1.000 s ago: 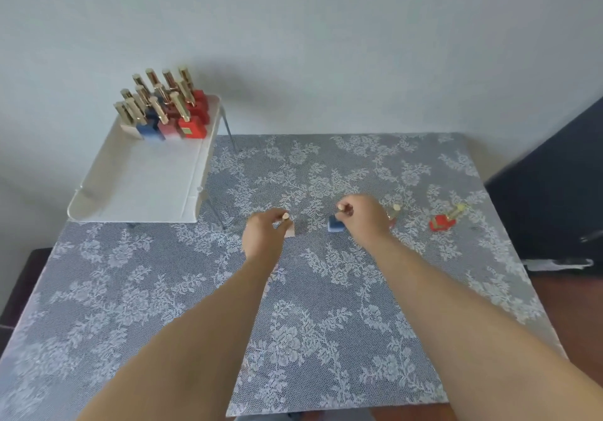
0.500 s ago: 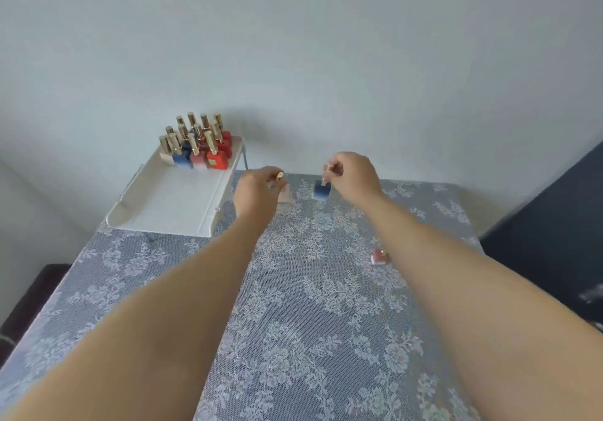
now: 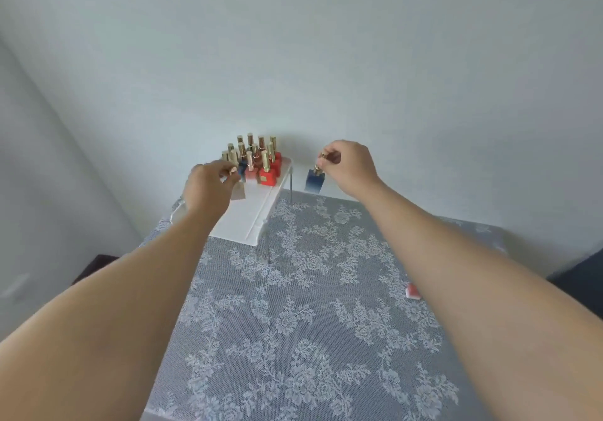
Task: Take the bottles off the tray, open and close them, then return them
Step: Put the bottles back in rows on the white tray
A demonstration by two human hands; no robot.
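1. It looks like a room in a home: a plain pale wall (image 3: 326,61) stands behind a small table.
2. The table has a grey lace tablecloth (image 3: 310,322) with white flowers.
3. A white tray (image 3: 248,224) holds nail polish bottles (image 3: 257,159).

Readable text: none anywhere in view.
Bottles (image 3: 257,162) on tray (image 3: 248,221), 11 o'clock: a pale label patch on the front red one, too blurred to read.
Blue bottle (image 3: 314,181), 12 o'clock: no legible marking.
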